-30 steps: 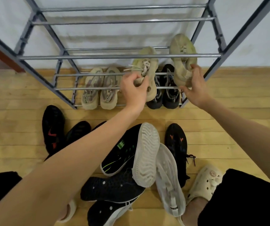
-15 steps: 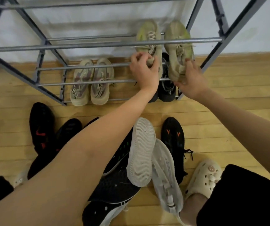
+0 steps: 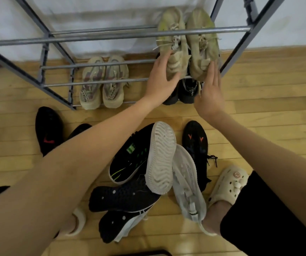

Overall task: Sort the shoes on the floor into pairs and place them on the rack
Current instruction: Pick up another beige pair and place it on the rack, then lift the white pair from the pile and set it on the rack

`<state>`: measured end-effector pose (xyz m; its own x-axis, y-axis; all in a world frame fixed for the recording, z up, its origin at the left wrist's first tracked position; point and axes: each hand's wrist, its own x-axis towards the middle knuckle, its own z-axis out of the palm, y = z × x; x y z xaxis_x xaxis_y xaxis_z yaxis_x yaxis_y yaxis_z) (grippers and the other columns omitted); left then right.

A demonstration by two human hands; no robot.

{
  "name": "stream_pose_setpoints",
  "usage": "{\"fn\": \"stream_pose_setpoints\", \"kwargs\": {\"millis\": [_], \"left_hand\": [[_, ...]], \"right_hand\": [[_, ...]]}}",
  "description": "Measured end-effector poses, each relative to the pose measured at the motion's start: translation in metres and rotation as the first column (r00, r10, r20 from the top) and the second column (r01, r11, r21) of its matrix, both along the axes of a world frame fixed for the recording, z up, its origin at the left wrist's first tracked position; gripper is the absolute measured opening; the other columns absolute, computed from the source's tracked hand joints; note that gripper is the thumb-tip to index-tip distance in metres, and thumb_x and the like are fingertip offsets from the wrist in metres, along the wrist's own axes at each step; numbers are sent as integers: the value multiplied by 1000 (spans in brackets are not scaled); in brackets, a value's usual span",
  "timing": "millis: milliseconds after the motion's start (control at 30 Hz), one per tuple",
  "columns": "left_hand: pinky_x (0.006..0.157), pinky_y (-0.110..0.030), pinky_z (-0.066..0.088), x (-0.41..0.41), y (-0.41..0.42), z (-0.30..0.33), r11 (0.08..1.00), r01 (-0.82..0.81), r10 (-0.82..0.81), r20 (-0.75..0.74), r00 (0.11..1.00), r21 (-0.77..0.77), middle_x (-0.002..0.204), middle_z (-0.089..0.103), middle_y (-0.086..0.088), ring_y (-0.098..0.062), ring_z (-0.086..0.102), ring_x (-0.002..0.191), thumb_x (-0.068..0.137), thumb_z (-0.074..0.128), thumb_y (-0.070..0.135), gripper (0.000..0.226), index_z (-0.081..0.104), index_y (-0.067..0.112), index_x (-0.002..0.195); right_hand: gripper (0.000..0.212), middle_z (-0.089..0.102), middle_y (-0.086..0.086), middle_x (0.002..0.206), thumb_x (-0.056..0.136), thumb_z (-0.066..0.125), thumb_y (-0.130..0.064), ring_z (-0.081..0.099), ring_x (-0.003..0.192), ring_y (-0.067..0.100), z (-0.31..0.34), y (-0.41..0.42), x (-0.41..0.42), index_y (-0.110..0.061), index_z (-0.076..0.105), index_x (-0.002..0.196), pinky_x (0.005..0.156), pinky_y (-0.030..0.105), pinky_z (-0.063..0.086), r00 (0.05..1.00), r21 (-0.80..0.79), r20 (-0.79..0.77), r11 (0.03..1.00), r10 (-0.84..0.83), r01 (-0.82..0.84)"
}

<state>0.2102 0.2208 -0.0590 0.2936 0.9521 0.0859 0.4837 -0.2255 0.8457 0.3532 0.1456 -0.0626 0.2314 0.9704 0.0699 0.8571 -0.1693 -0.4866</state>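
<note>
Two worn olive-beige sneakers lie side by side on the rack's middle shelf, the left one (image 3: 174,47) and the right one (image 3: 202,48). My left hand (image 3: 160,80) rests flat against the heel of the left sneaker, fingers spread. My right hand (image 3: 210,91) is open with its fingertips touching the heel of the right sneaker. Neither hand grips anything. The grey metal rack (image 3: 111,34) stands against the white wall. On its bottom shelf sit a beige pair (image 3: 103,83) and a black pair (image 3: 185,91), the black pair partly hidden by my hands.
On the wooden floor lies a heap of loose shoes: a black shoe with a red mark (image 3: 48,130), a black and green sneaker (image 3: 130,156), a white sole (image 3: 160,156), a white shoe (image 3: 187,182), a black shoe with orange marks (image 3: 196,143), dark perforated shoes (image 3: 122,198). My foot wears a cream clog (image 3: 229,183).
Both olive sneakers went from my grip onto the middle shelf. My fingers have let go and now lie open against the heels. The camera tilted down.
</note>
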Motion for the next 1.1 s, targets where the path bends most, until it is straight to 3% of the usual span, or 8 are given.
{"fn": "stream_pose_setpoints", "kwargs": {"millis": [67, 133, 267, 367, 567, 767, 933, 1100], "left_hand": [[109, -18, 28, -22, -27, 1, 994, 64, -54, -104, 993, 90, 148, 40, -4, -15, 38, 136, 90, 59, 21, 63, 33, 13, 147], [108, -23, 33, -45, -60, -5, 990, 77, -52, -206, 977, 115, 138, 49, -7, -18, 45, 128, 88, 58, 14, 53, 42, 10, 139], [96, -30, 42, -85, -131, -30, 965, -54, -25, -290, 957, -258, 127, 53, -7, -19, 50, 118, 90, 58, 19, 40, 49, 12, 128], [89, -38, 49, -98, -174, -51, 880, -95, -121, -415, 902, -465, 129, 49, -10, -25, 53, 113, 88, 63, 35, 55, 41, 11, 133], [94, -45, 49, -90, -214, -67, 688, -266, -36, -397, 917, -675, 124, 51, -10, -29, 53, 115, 76, 72, 49, 68, 44, 8, 123], [101, -43, 45, -86, -209, -70, 548, -345, 61, -375, 925, -762, 134, 51, -12, -31, 50, 125, 77, 71, 50, 82, 39, 2, 136], [75, -28, 47, -86, -209, -68, 488, -360, 210, -293, 933, -795, 107, 67, -7, -24, 64, 105, 82, 70, 32, 43, 64, 1, 112], [85, -35, 56, -86, -196, -55, 504, -272, 311, -121, 943, -820, 106, 70, -8, -21, 67, 100, 76, 77, 22, 39, 66, 3, 107]], "right_hand": [[82, 2, 20, 161, 80, 45, 13, 3, 150, 32, -5, -21, -13, 4, 4, 151, 122, 41, 13, 1000, 9, -28, 1000, -8, 8], [77, 10, 20, 159, 81, 45, 12, 13, 148, 33, -13, -44, -25, 3, 13, 150, 119, 38, 22, 996, -59, -80, 998, -26, 21], [60, 33, 26, 142, 82, 48, 9, 37, 127, 42, -42, -94, -40, 7, 30, 139, 101, 45, 40, 994, -278, -101, 959, 34, -61], [63, 31, 24, 144, 86, 52, 1, 34, 132, 41, -58, -131, -46, 4, 25, 143, 103, 45, 37, 996, -475, -93, 879, -12, -34], [66, 39, 21, 131, 87, 62, -26, 40, 117, 36, -75, -197, -59, -1, 27, 138, 93, 39, 37, 1000, -653, -10, 757, 11, -15], [129, 37, 20, 125, 58, 77, -67, 43, 109, 34, -85, -222, -67, -9, 9, 151, 91, 39, 41, 985, -694, 129, 720, 112, 10], [141, 35, 20, 127, 57, 77, -67, 41, 108, 31, -98, -234, -82, -12, -10, 153, 89, 37, 40, 953, -721, 253, 689, 166, 71], [137, 32, 20, 130, 62, 81, -52, 40, 111, 32, -100, -232, -89, -13, -15, 152, 89, 39, 41, 943, -724, 296, 680, 152, 118]]}}
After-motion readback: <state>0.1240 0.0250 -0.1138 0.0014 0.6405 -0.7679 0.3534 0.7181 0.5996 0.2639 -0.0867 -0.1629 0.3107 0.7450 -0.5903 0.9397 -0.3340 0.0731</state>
